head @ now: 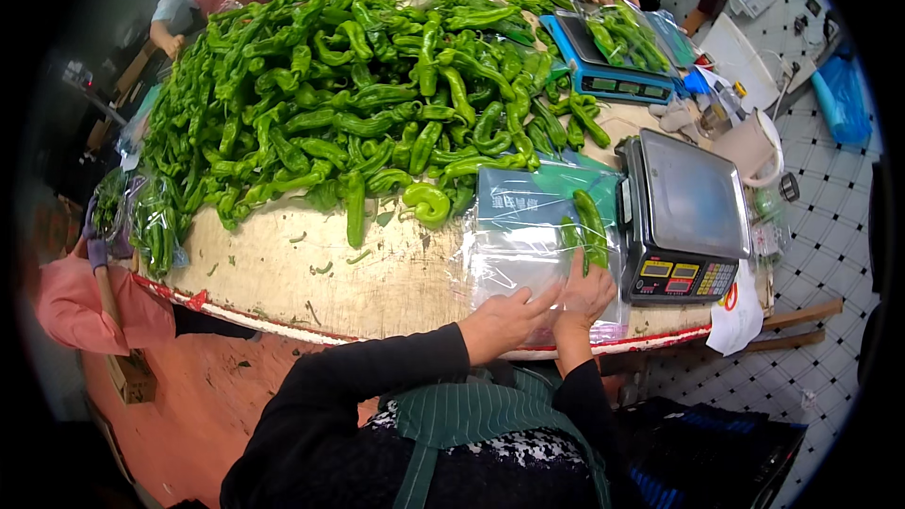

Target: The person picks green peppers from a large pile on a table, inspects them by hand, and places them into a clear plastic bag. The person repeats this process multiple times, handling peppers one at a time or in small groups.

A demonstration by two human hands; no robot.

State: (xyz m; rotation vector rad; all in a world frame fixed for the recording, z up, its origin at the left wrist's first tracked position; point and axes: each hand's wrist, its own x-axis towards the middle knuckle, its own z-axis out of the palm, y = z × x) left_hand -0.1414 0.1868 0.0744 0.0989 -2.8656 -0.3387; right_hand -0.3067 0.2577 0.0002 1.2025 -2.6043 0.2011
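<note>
Before me a clear plastic bag lies flat near the table's front edge, over more bags with a blue and green printed part that bears writing. My right hand is at the bag with its fingers around the lower end of a long green pepper. A second green pepper lies just left of it, partly behind the fingers. Whether the right hand is inside the bag is hard to tell. My left hand rests at the bag's near end, fingers pointing toward my right wrist; its grip on the film is unclear.
A large heap of green peppers covers the table's far side. A black digital scale stands right of the bag. Beyond is a blue scale bearing a bag of peppers. Several co-workers surround the table. A beige jug stands far right.
</note>
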